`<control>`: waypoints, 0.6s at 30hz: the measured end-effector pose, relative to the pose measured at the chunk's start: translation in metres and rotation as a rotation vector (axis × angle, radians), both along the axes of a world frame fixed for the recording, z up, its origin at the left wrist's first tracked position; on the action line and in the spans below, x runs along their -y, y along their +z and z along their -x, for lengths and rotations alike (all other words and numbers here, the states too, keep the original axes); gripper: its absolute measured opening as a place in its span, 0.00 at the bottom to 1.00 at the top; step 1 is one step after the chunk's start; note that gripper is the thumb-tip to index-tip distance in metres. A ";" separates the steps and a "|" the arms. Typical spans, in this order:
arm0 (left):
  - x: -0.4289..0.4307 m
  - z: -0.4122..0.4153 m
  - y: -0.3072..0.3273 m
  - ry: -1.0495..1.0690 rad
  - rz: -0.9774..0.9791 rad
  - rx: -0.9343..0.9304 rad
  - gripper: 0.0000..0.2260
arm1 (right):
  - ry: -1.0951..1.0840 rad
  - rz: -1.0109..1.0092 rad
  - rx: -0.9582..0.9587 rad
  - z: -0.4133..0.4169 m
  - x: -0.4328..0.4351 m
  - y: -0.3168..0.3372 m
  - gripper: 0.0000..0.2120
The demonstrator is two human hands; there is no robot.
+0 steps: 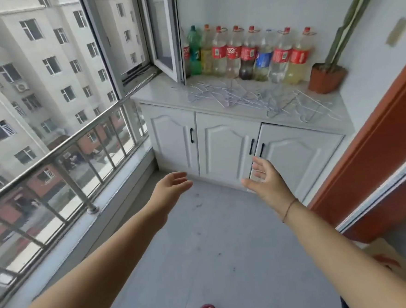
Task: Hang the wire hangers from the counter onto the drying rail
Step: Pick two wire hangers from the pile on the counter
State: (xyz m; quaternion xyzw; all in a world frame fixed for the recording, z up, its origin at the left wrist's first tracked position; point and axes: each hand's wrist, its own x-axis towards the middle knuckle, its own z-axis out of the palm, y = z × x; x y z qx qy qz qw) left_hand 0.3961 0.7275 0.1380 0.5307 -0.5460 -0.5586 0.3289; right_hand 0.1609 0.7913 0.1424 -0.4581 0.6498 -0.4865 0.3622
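Snagging is what I'd watch for, says the first. The wire hangers (253, 95) lie in a loose, overlapping heap on the counter (159, 92), hooks and shoulders crossed over one another, so lifting one is likely to drag its neighbours along.

And then? asks the second.

Then a trailing hanger could slide off the front edge to the floor, or sweep back into the bottles (233, 53) lined up against the wall just behind the heap. The plant pot (326, 79) stands at the right end, near the hangers, so a sideways pull could knock that too.

What are the hands doing?

Nothing is held. The left hand (170, 186) hangs in the air in front of the cabinet doors (225, 147), fingers relaxed, gently curved and close together, touching nothing. The right hand (265, 178) is level with it and apart from it, fingers splayed wider with the thumb out, also empty. Both are well short of the counter.

And the drying rail?

Not in view, so I cannot tell where the hangers have to go. An open window sash (165, 36) juts over the counter's left end, which is one more thing a swinging hanger could catch.
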 end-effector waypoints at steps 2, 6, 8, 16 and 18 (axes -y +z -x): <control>0.033 0.018 0.004 -0.036 0.001 -0.019 0.15 | -0.065 0.006 -0.003 0.015 0.022 0.005 0.30; 0.095 0.051 0.017 -0.100 0.014 -0.032 0.14 | -0.176 0.028 0.003 0.041 0.064 0.016 0.28; 0.122 0.066 0.023 -0.144 0.024 -0.029 0.14 | -0.221 0.043 0.010 0.052 0.082 0.019 0.27; 0.219 0.122 0.024 -0.203 0.012 -0.012 0.13 | -0.329 0.058 0.038 0.103 0.156 0.020 0.20; 0.241 0.139 0.021 -0.212 0.002 -0.016 0.13 | -0.338 0.052 0.037 0.119 0.179 0.016 0.20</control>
